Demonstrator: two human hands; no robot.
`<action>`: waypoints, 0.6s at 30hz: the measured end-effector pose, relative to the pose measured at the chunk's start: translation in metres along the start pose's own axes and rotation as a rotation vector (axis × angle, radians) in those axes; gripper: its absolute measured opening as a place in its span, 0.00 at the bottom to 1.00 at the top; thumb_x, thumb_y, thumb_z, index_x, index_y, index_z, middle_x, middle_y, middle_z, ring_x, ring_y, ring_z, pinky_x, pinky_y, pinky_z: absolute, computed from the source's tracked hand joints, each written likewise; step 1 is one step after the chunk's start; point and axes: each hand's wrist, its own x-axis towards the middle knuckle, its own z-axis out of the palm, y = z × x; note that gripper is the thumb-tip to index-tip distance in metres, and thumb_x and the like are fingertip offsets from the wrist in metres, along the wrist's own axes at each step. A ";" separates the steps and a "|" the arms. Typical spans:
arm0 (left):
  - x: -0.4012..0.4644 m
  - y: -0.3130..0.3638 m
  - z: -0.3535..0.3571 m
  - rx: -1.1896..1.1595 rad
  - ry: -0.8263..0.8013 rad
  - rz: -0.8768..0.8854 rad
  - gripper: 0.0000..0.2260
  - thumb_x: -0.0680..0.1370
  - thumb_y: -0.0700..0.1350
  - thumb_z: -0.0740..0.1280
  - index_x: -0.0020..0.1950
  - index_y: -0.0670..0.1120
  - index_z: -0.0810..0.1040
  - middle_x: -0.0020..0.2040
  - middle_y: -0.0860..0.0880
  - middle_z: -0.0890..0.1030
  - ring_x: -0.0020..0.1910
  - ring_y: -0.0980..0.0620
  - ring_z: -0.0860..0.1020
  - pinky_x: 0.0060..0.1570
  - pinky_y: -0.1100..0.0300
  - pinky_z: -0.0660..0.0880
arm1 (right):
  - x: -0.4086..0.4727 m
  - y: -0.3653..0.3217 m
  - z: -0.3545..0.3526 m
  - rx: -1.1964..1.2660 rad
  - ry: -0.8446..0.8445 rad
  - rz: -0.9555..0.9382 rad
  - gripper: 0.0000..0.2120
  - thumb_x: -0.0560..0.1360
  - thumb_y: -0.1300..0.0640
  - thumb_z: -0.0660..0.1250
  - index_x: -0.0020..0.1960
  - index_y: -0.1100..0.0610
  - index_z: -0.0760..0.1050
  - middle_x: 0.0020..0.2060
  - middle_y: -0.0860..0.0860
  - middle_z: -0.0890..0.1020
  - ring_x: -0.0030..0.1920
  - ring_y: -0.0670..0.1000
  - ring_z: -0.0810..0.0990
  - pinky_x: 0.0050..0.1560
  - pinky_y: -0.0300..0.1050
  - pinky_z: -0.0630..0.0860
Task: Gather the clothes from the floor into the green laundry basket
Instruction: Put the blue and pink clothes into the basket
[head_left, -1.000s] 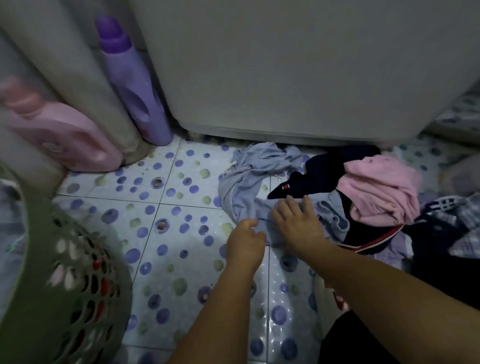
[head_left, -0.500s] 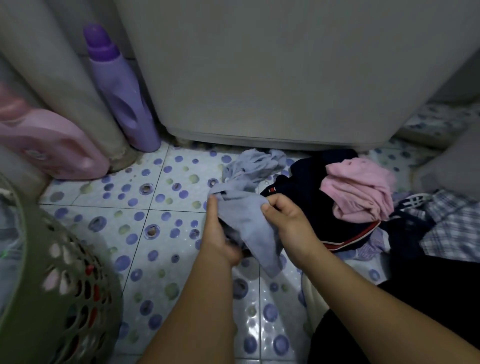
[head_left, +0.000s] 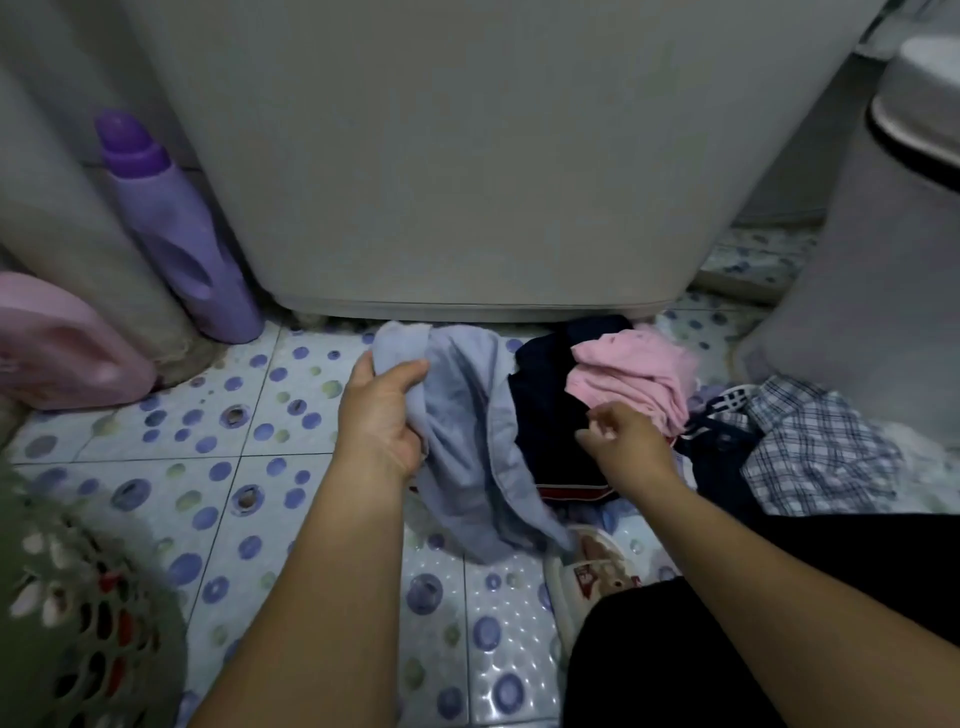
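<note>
Pale blue cloth (head_left: 467, 441) hung from the left hand (head_left: 376, 415), whose thumb and fingers were curled round its upper edge; the cloth draped down in front of the washer (head_left: 467, 156), its lower end reaching the tiles (head_left: 234, 467) near a slipper (head_left: 587, 571). The right hand (head_left: 623, 441) hovered to the right of the blue cloth, over a dark garment (head_left: 550, 421), with its fingers loosely curled and nothing between them. A pink garment (head_left: 634, 379) lay on top of the dark one, directly below the washer's right front corner and just beyond the right hand. A plaid shirt (head_left: 815, 447) lay further right of the pile, in front of a grey bin (head_left: 883, 260) standing right of the washer. The basket (head_left: 78, 623), green and perforated, sat well to the left of the washer and nearer the camera, at the lower left edge of the view, with red fabric visible through its holes; it was apart from both hands. A purple bottle (head_left: 171, 228) stood upright against the washer's left side. A pink jug (head_left: 57, 348) lay further left of it. The tiles carried a pattern of blue and green dots.
</note>
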 end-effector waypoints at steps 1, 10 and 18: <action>-0.003 0.003 0.010 0.039 -0.066 0.057 0.18 0.75 0.31 0.63 0.60 0.47 0.76 0.50 0.46 0.81 0.48 0.47 0.80 0.48 0.56 0.78 | 0.009 0.004 -0.006 -0.073 0.084 0.022 0.16 0.74 0.55 0.68 0.60 0.57 0.74 0.57 0.55 0.79 0.59 0.57 0.77 0.55 0.45 0.71; -0.003 -0.008 0.030 0.447 -0.242 0.139 0.17 0.75 0.33 0.66 0.46 0.58 0.79 0.54 0.51 0.81 0.55 0.49 0.79 0.56 0.55 0.76 | 0.077 0.029 -0.024 -0.189 0.308 0.320 0.31 0.73 0.49 0.67 0.71 0.58 0.61 0.70 0.59 0.65 0.70 0.62 0.65 0.67 0.58 0.63; -0.002 -0.029 0.028 0.554 -0.220 -0.004 0.15 0.77 0.35 0.65 0.59 0.52 0.78 0.55 0.46 0.81 0.52 0.47 0.80 0.48 0.58 0.79 | 0.082 0.031 -0.025 -0.040 0.331 0.248 0.15 0.72 0.49 0.65 0.56 0.51 0.74 0.57 0.58 0.78 0.58 0.62 0.75 0.61 0.56 0.70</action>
